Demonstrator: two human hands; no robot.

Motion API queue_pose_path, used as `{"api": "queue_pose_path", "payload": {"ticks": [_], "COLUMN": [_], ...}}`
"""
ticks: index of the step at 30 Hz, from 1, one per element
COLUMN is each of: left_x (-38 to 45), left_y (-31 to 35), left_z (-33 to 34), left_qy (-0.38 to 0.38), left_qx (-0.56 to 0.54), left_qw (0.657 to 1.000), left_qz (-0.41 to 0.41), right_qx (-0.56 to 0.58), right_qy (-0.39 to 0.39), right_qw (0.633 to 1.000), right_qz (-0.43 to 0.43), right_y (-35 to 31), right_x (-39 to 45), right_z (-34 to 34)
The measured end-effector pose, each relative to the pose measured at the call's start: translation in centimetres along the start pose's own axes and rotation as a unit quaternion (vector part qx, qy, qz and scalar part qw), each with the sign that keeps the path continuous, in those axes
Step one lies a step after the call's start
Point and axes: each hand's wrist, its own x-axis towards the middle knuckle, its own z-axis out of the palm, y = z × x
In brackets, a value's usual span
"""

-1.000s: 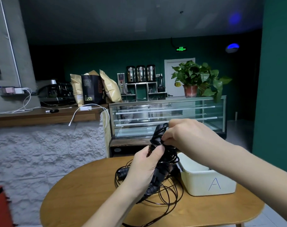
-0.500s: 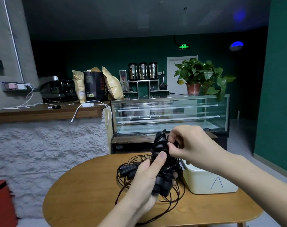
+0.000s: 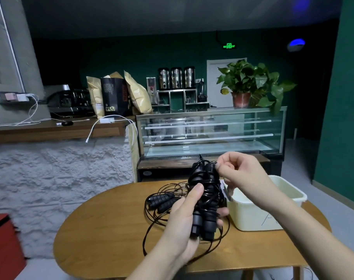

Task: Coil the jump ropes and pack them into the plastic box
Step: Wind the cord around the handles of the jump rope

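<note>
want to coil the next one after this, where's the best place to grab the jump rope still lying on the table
Take the loose jump rope by its two ribbed black handles, which lie side by side on the wooden table. Come from above and the left: that side is open, while the left hand and its bundle crowd the right.

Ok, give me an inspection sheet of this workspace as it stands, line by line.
Surface: oval wooden table, some bare top.
Job's things: held jump rope bundle with cord wound round its handles; loose jump rope lying uncoiled on the table; white plastic box at the right, nothing seen inside.
Clutter: nothing seen on the table.
Hands: left hand grips the bundle; right hand pinches cord at its top.
Cables: white charger cable hanging off the counter.
Surroundings: glass display case, potted plant, paper bags, red cabinet.
</note>
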Motion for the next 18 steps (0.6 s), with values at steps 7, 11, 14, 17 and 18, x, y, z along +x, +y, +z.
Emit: {"api": "queue_pose_path", "payload": {"ticks": [7,11,14,17,18], "left_x": [3.8,6.1,7.5,9.0,9.7], "left_y": [-0.6,-1.7,-2.8,-4.3,-4.9], "left_z": [-0.9,-1.1,-1.2,-1.5,-1.7], "left_qy": [0.026,0.023,-0.008,-0.026,-0.019], "left_qx": [0.079,0.014,-0.053,-0.062,-0.054], "left_qw": [0.996,0.997,0.992,0.989,0.989], "left_qz": [-0.027,-0.070,-0.112,-0.134,-0.138], "right_qx": [-0.273,-0.138,0.093,0.184,0.166], "right_qy": [-0.140,-0.097,-0.030,0.027,0.035], "right_qw": [0.948,0.984,0.995,0.981,0.984], "right_qz": [-0.090,-0.054,0.026,0.056,0.058], "right_y": [0.6,2.7,5.6,8.0,8.6], "right_x": [3.5,5.0,5.4,5.7,5.8], "right_z": [-2.7,-3.6,-3.8,-3.6,-3.6]}}
